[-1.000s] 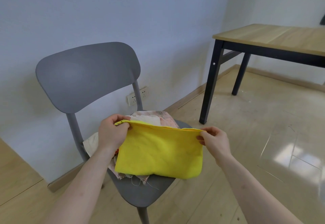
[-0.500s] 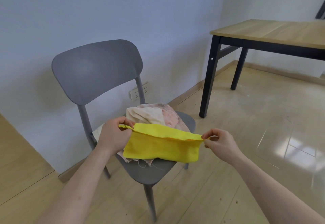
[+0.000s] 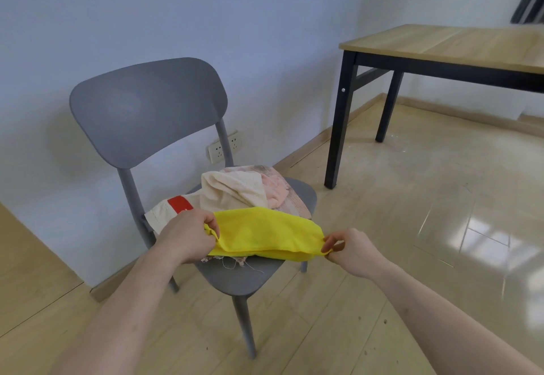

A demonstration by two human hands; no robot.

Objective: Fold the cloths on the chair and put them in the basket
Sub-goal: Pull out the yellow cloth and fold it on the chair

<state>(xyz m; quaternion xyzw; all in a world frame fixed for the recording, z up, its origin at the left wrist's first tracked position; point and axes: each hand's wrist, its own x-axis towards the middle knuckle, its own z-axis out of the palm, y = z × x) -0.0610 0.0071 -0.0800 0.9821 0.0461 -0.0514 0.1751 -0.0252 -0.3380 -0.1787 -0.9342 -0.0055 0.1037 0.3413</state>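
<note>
Both hands pinching ends of the yellow cloth (image 3: 266,231), left hand (image 3: 188,234), right hand (image 3: 351,249), above the chair (image 3: 244,279) seat: slack pinch risks losing the fold, or snagging the piled cloths (image 3: 235,190) beneath.

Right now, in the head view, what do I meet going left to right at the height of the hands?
left hand → yellow cloth → right hand, both hands pinching the cloth's ends over the grey chair.
</note>
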